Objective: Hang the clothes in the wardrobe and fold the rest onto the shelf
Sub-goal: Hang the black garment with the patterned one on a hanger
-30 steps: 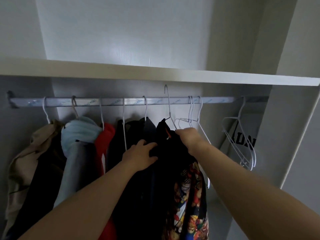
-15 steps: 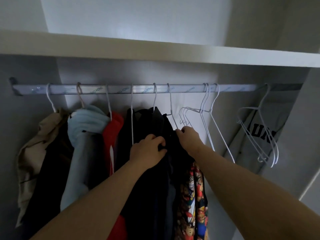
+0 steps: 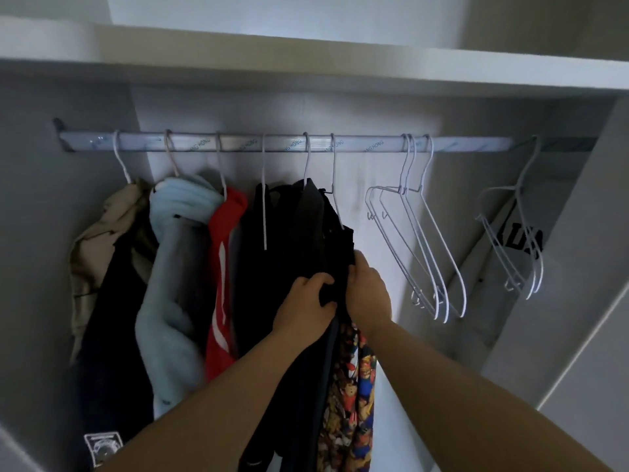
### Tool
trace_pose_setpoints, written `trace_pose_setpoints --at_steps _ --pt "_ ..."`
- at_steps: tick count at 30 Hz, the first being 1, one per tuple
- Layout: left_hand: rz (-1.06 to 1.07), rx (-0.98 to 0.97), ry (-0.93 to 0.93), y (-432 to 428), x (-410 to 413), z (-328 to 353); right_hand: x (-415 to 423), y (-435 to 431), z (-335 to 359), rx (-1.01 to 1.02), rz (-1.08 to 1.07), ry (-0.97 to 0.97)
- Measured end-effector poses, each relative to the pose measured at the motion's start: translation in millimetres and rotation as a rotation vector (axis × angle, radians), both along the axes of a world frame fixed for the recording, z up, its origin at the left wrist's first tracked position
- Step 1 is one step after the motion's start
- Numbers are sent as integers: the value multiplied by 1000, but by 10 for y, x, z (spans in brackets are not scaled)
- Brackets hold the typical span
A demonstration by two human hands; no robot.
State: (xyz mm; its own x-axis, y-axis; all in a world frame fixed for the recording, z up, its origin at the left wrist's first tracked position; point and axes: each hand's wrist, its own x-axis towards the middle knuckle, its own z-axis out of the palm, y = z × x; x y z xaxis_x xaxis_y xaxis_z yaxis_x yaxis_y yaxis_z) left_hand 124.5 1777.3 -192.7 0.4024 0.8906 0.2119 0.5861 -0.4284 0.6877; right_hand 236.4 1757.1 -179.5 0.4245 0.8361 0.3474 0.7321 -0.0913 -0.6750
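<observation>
A: Look at the black garment (image 3: 332, 247). Up on the rail (image 3: 374, 144) by its hanger (image 3: 335, 185) now?

B: Yes. Hooked on now, not lifted over the rail like a moment ago. Hangs at the right end of the row of clothes.

A: And the left hand (image 3: 304, 304) and the right hand (image 3: 369, 294)?

B: Lower down now, on the front of the black cloth. Left fingers (image 3: 318, 281) curled round a fold, gripping it. Right fingers mostly hidden in the cloth, but seem to pinch its edge.

A: Means what for the job?

B: Probably one more piece hung. Likely just tugging it straight before letting go.

A: What else around?

B: To the left, packed tight: a beige coat (image 3: 102, 233), a light blue fleece (image 3: 180, 206), a red top (image 3: 224, 233) and more dark clothes. To the right, empty hangers (image 3: 405, 190). Then more hangers (image 3: 519, 192) near the wall, with a grey thing with black letters (image 3: 517, 240) behind.

A: Anything in the way?

B: Not much. Crowded on the left, so maybe hard to smooth. Open rail on the right. Above, the shelf (image 3: 306, 73) for folded things. Cannot see what lies on top.
</observation>
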Motion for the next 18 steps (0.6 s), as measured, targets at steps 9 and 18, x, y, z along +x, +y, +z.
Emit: trace_pose_setpoints --at_steps 9,18 --pt "214 -332 -379 -794 -9 -267 30 -883 -272 -28 201 398" --pt "290 -505 -299 -2374 39 -840 85 -2478 -1056 -301 83 676"
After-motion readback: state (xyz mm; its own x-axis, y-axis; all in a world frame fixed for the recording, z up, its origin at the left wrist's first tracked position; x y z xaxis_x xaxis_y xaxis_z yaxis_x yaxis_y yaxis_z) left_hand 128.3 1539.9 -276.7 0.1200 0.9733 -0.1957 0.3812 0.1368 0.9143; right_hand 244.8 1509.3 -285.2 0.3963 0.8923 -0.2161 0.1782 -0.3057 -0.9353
